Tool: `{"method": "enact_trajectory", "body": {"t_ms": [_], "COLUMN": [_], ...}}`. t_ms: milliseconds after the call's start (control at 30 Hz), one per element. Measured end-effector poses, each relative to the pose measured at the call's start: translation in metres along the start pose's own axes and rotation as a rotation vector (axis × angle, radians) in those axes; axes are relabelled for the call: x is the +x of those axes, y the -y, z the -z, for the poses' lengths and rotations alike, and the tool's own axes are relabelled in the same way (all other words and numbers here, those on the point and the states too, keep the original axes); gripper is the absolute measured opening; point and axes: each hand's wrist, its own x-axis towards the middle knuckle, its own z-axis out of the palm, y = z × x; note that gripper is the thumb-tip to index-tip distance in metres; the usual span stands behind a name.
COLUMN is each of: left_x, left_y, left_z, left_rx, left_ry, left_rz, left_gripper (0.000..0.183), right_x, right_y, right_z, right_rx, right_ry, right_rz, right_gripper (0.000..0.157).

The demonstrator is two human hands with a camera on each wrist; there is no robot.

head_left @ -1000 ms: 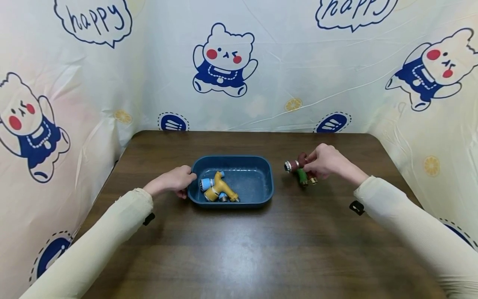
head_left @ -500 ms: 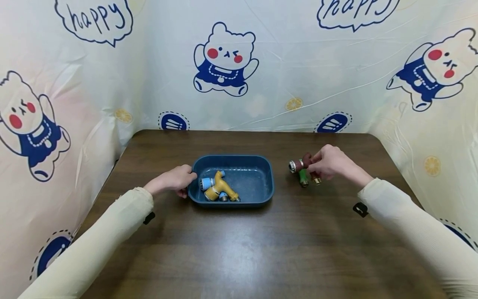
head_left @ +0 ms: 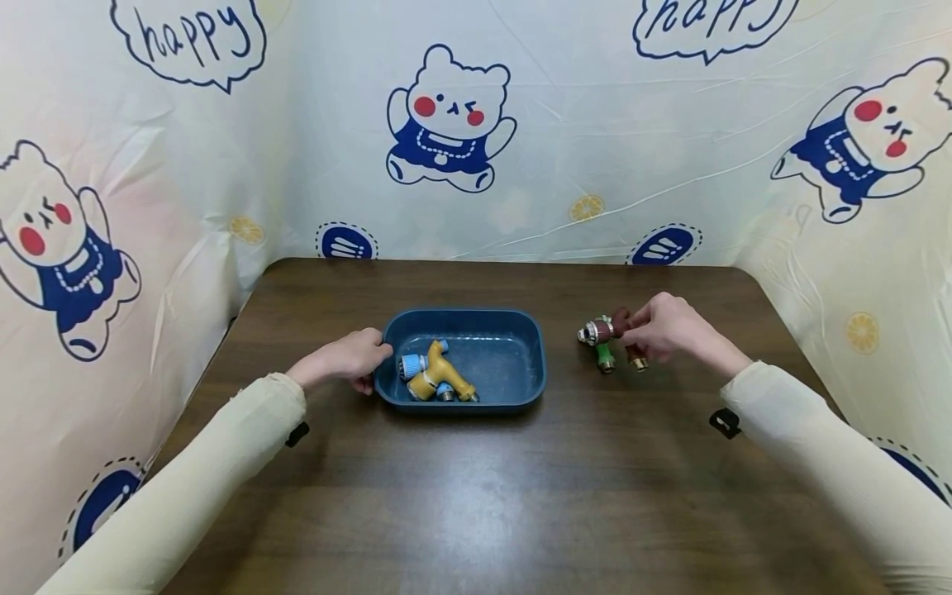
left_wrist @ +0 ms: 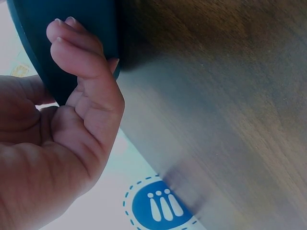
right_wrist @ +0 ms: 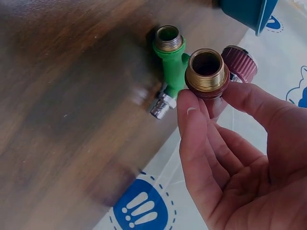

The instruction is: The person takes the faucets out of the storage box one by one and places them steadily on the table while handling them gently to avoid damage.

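My left hand (head_left: 344, 357) grips the left rim of a dark blue tray (head_left: 502, 368); in the left wrist view its fingers (left_wrist: 79, 57) lie curled at the tray's outer wall. A yellow tap (head_left: 446, 376) rests in the tray on a light blue tap (head_left: 412, 366), which it partly covers. To the tray's right, my right hand (head_left: 669, 326) pinches a dark red tap (head_left: 604, 330) between thumb and fingers. Its brass threaded end (right_wrist: 208, 82) faces the right wrist camera. Just beyond it, a green tap (right_wrist: 173, 69) with a metal nozzle lies on the table.
All this stands on a brown wooden table (head_left: 476, 496). A printed curtain (head_left: 565, 124) rises behind the table's far edge and along both sides. Black wrist camera mounts hang below both sleeves.
My right hand has moved slightly right, carrying the dark red tap and uncovering more of the green tap. The left hand and the tray stay where they were.
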Motion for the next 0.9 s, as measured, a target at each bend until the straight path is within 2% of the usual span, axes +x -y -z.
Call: {"method": "enact_trajectory", "body": {"t_ms": [33, 100, 167, 267, 367, 500, 600, 900], "left_x": [-0.008, -0.006, 0.001, 0.022, 0.026, 0.003, -0.007, -0.010], "left_y": [-0.013, -0.011, -0.004, 0.021, 0.026, -0.001, -0.012, -0.015], "left_z": [-0.001, -0.001, -0.001, 0.002, 0.002, -0.002, -0.005, -0.005], "left_rx": [0.011, 0.014, 0.016, 0.016, 0.023, 0.020, 0.028, 0.034], "left_ry": [-0.016, -0.023, -0.017, -0.011, -0.007, -0.025, -0.051, -0.052], "left_rz": [0.033, 0.038, 0.039, 0.027, 0.026, 0.039, 0.035, 0.041], "left_gripper": [0.028, 0.028, 0.028, 0.029, 0.029, 0.027, 0.027, 0.032], "right_x": [0.000, -0.001, -0.001, -0.001, -0.002, -0.003, -0.004, -0.004], "right_y": [-0.001, -0.003, -0.005, -0.009, -0.013, -0.017, -0.019, -0.025], "right_z": [0.000, 0.000, 0.000, 0.000, -0.001, -0.001, -0.001, 0.000], "right_rx": [0.004, 0.012, 0.018, 0.020, 0.030, 0.058, 0.067, 0.076], "right_ry": [-0.002, -0.006, -0.011, -0.011, -0.010, -0.005, -0.002, 0.001], "right_rz": [0.000, -0.005, -0.014, -0.023, -0.032, -0.046, -0.050, -0.063], "right_gripper": [0.019, 0.020, 0.021, 0.022, 0.021, 0.018, 0.017, 0.021]}}
